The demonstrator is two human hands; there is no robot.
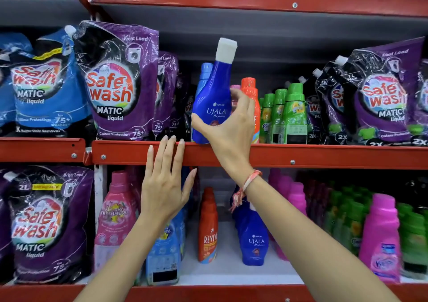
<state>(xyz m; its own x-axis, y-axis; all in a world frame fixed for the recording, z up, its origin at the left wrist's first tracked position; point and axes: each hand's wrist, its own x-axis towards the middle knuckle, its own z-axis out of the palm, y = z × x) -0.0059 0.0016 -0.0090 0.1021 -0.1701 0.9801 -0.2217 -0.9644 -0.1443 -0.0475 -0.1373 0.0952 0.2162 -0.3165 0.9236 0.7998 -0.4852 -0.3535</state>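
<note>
A blue Ujala bottle (pixel 212 97) with a white cap stands tilted at the front of the middle shelf (pixel 301 157). My right hand (pixel 229 128) holds it round the lower body, thumb on the left side and fingers curled behind the right side. My left hand (pixel 165 181) is flat with straight fingers, its fingertips touching the red front edge of that shelf just left of the bottle. A thread band sits on my right wrist.
Purple Safewash pouches (pixel 118 81) stand left of the bottle, a light blue bottle (pixel 203 77) behind it, orange (pixel 251 97) and green bottles (pixel 294 114) to its right. The lower shelf holds another Ujala bottle (pixel 254 241), a Revive bottle (pixel 207 227) and pink bottles (pixel 379 236).
</note>
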